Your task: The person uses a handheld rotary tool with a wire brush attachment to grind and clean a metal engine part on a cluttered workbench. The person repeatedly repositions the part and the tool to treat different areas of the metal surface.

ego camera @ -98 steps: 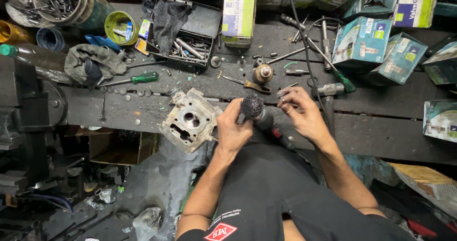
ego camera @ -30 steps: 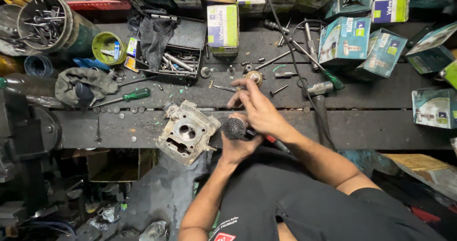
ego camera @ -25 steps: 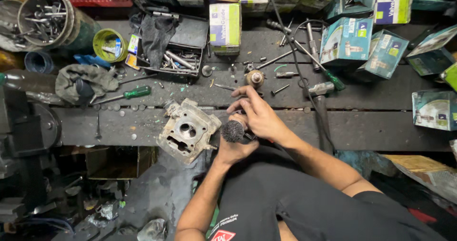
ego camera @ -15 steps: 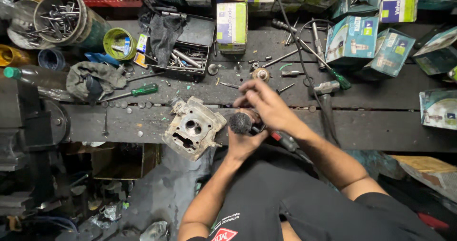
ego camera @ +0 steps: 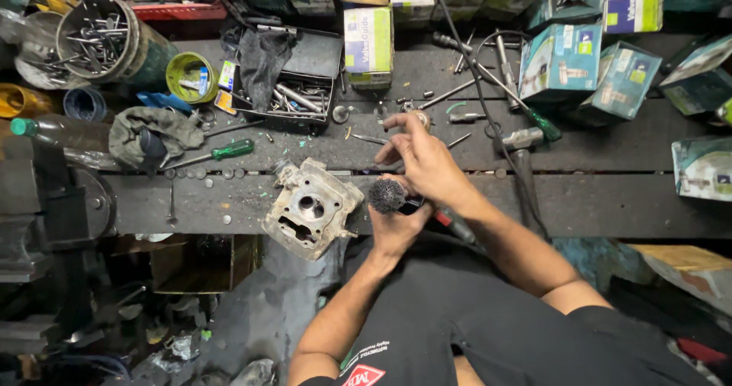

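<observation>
The left hand (ego camera: 396, 230) is wrapped around a round wire brush head (ego camera: 386, 195), its bristled face upward at the front edge of the tabletop (ego camera: 595, 203). The right hand (ego camera: 427, 161) hovers just behind the brush, fingers half-curled; it may be pinching a small part, but that is hard to tell. The brush tool's long axis appears to run from the brush back toward the person's body. The grey cylinder head (ego camera: 311, 207) lies just left of the brush, nearer the left hand. A green screwdriver (ego camera: 229, 150) lies farther left of the brush.
</observation>
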